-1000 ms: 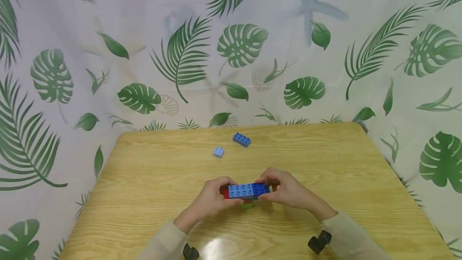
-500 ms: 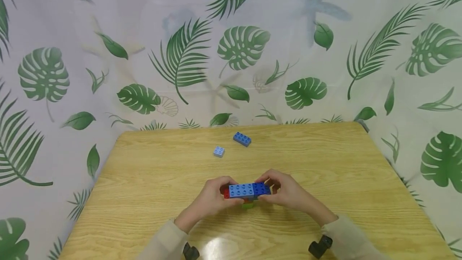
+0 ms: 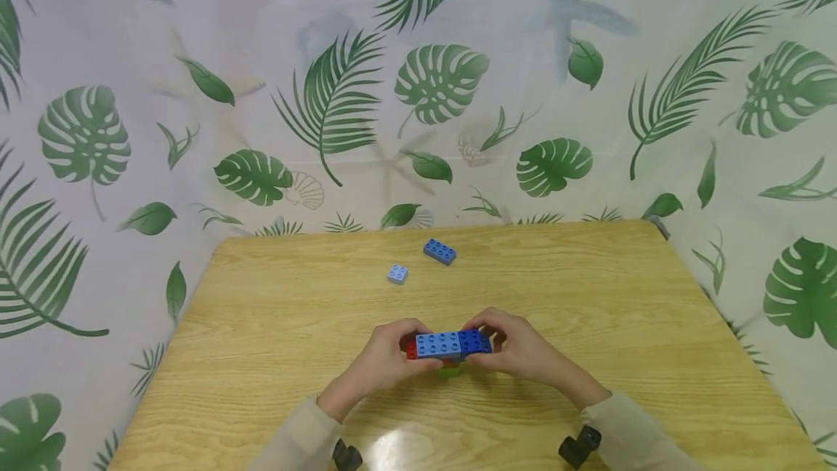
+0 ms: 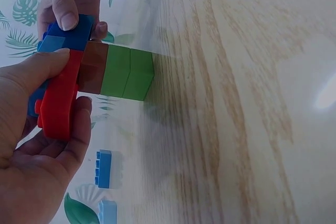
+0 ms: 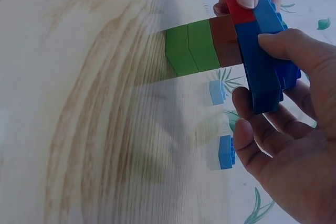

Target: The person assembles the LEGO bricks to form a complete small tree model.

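Note:
Between both hands stands a stack of toy building bricks on the table. Two green bricks (image 4: 128, 73) form its foot, with a brown brick (image 4: 93, 67) above them. Over that, a red brick (image 4: 59, 103) and a blue brick (image 5: 257, 72) stick out to opposite sides. A light blue brick (image 3: 438, 344) and a dark blue brick (image 3: 470, 341) lie on top, end to end. My left hand (image 3: 382, 358) grips the red end between thumb and fingers. My right hand (image 3: 523, 346) holds the blue end the same way, partly hiding it.
Farther back on the wooden table (image 3: 294, 296) lie a blue brick (image 3: 439, 251) with two rows of studs and a small light blue brick (image 3: 397, 274). A leaf-patterned curtain (image 3: 353, 187) hangs behind the table's far edge.

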The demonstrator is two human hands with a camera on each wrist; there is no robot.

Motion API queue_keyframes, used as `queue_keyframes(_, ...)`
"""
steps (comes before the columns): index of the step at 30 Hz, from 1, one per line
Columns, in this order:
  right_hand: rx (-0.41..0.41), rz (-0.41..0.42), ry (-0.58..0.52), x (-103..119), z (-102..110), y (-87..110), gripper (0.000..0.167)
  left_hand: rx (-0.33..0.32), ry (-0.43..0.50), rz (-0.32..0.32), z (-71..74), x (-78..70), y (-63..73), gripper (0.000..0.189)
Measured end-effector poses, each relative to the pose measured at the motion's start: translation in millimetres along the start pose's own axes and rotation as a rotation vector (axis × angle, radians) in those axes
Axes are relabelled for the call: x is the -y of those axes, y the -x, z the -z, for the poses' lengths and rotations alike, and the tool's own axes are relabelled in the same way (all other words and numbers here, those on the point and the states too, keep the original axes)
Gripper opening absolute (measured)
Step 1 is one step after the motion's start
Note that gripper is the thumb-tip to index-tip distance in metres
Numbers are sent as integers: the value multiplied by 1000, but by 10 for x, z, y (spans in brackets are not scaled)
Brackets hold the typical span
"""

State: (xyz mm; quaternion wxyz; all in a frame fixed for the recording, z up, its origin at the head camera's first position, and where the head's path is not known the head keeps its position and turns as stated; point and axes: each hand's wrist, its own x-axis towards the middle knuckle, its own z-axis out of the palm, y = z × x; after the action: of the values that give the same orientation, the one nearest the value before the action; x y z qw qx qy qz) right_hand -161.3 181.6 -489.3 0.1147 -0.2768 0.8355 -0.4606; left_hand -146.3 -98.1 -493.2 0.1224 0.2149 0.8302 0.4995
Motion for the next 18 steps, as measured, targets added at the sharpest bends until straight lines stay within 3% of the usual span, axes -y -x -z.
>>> queue_keyframes(9, 9, -3, 28, 25, 84, -10, 38, -4, -26, -24, -30, 5, 4, 33)
queue_keyframes(18, -137, -24, 108, -13, 244, -317, 34, -6, -40, -29, -31, -2, 2, 33)
